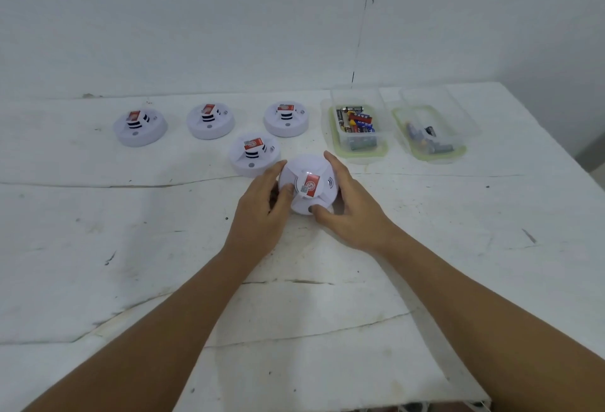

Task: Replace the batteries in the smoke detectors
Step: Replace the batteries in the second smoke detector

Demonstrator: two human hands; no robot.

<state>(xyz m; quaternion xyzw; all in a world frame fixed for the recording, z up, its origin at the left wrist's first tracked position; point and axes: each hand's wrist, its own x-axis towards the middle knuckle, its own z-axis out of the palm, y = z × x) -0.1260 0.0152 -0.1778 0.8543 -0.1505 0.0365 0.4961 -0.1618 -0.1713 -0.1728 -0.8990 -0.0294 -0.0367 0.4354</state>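
A round white smoke detector (307,176) with a red label on its raised centre is tilted up off the table, held between both hands. My left hand (262,205) grips its left side, thumb on the face. My right hand (350,205) grips its right side, fingers over the far rim and thumb at the near edge. Several more white detectors with red labels sit flat behind: one close by (253,154) and three in a row (140,127) (210,122) (286,118).
Two clear plastic boxes stand at the back right: the nearer box (358,146) is full of mixed batteries, the other box (429,149) holds a few. The white table (131,248) has scuffs and cracks. A white wall rises behind; the table's right edge slopes away.
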